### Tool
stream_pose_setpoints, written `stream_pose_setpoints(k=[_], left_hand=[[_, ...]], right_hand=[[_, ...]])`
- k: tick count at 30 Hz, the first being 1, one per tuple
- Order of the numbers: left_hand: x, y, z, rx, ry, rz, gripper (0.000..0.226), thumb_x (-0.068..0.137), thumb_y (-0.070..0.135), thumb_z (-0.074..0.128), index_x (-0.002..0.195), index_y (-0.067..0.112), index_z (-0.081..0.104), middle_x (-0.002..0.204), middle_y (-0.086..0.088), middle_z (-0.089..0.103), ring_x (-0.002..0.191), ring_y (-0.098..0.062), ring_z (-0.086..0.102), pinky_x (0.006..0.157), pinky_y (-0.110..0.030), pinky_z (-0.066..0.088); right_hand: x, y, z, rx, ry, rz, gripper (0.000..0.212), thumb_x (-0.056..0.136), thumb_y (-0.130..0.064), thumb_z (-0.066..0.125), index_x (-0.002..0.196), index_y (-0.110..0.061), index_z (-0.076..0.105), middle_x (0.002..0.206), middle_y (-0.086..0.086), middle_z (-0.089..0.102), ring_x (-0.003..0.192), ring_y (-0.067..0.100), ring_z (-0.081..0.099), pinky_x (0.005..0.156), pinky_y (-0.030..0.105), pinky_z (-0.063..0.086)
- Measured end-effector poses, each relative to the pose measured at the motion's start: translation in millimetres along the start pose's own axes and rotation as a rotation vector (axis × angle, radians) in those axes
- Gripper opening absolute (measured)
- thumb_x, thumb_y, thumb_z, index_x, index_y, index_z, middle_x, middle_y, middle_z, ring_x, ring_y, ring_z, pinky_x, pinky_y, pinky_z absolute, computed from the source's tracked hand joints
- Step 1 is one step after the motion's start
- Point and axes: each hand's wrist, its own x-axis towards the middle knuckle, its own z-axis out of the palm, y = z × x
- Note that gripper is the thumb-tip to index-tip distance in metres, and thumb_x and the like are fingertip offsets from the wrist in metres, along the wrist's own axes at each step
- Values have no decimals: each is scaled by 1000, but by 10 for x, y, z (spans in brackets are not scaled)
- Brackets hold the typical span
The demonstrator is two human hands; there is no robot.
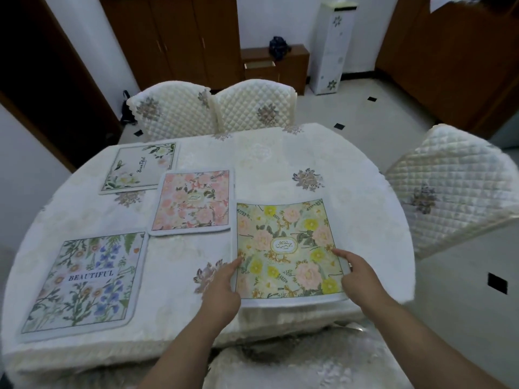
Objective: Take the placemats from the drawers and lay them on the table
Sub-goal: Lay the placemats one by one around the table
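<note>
The left hand (224, 287) rests on the left edge of the yellow-and-pink floral placemat (286, 248), index finger stretched straight onto the print; the right hand (362, 279) touches the right edge the same way, pointing finger extended, the other fingers loosely bent, neither hand visibly gripping anything. The mat lies flat on the table (351, 164), near its front rim, with its near border just at the drop of the tablecloth. Beyond it lie three more: the pink floral placemat (192, 202) close beside its upper left corner, the "BEAUTIFUL" blue-flower placemat (84, 282) to the left, and the green-bordered placemat (140, 167) farthest away. Judging from this, the mat is being squared up. The risk is a push on slippery cloth: it could slide off the near edge, rumple the tablecloth, or ride over the pink mat.
</note>
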Motion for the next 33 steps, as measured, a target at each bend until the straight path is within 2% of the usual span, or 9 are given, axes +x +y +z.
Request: stream_pose_setpoints(k=[2, 6, 11, 16, 18, 21, 23, 25, 33], left_hand=[[46, -62, 38, -50, -15, -34, 82, 89, -16, 45, 146, 43, 47, 155, 4, 41, 128, -23, 53, 85, -25, 55], [123, -184, 96, -43, -66, -105, 84, 87, -16, 40, 149, 41, 45, 157, 2, 40, 98, -25, 67, 53, -23, 51], [294, -383, 199, -7, -126, -129, 87, 86, -16, 42, 150, 43, 44, 154, -5, 46, 83, -25, 67, 44, -17, 43], [391, -448, 306, 12, -74, -142, 82, 88, -12, 47, 148, 42, 44, 143, -8, 56, 74, -17, 60, 43, -14, 41], [403, -456, 379, 4, -34, -148, 77, 90, -9, 50, 149, 40, 43, 145, -3, 54, 85, -21, 65, 45, -12, 42], [425, -494, 514, 45, -4, -177, 76, 87, -9, 52, 152, 30, 43, 152, -2, 47, 124, -25, 58, 78, -24, 58], [449, -584, 616, 80, 3, -187, 78, 84, -9, 53, 152, 27, 44, 152, -5, 45, 132, -25, 52, 95, -39, 57], [496, -635, 663, 95, 6, -201, 79, 82, -8, 55, 151, 29, 45, 150, -7, 44, 127, -27, 54, 92, -42, 58], [403, -591, 845, 75, 69, -232, 80, 86, -19, 45, 153, 25, 43, 140, -3, 35, 94, -8, 49, 59, -9, 46]], right_hand=[[29, 81, 46, -43, -3, -13, 76, 79, 15, 41, 134, -34, 58, 140, 1, 50, 114, 18, 55, 89, 32, 55], [40, 228, 153, -132, -42, -3, 76, 80, 15, 42, 138, -32, 56, 145, 1, 46, 117, 14, 50, 87, 25, 49], [119, 425, 233, -164, -56, 18, 81, 80, 14, 41, 146, -33, 48, 145, 1, 46, 123, 19, 51, 95, 29, 50], [217, 548, 295, -242, -87, -21, 77, 86, 11, 43, 152, -29, 39, 142, 2, 44, 117, 12, 45, 91, 18, 38], [293, 596, 272, -247, -107, -39, 77, 87, 12, 43, 152, -28, 37, 143, 3, 43, 121, 13, 44, 93, 17, 36], [461, 670, 221, -309, -159, -45, 80, 86, 11, 45, 155, -28, 32, 151, 5, 37, 133, 20, 43, 92, 18, 38], [559, 734, 204, -372, -202, -49, 81, 87, 9, 48, 156, -28, 29, 153, 8, 34, 135, 22, 42, 91, 18, 38], [645, 748, 169, -420, -226, -49, 81, 87, 8, 50, 157, -25, 27, 152, 9, 30, 134, 22, 42, 88, 17, 37], [633, 912, 177, -437, -204, -62, 71, 89, 9, 49, 154, -15, 35, 140, 7, 33, 105, 12, 47, 81, 13, 34]])
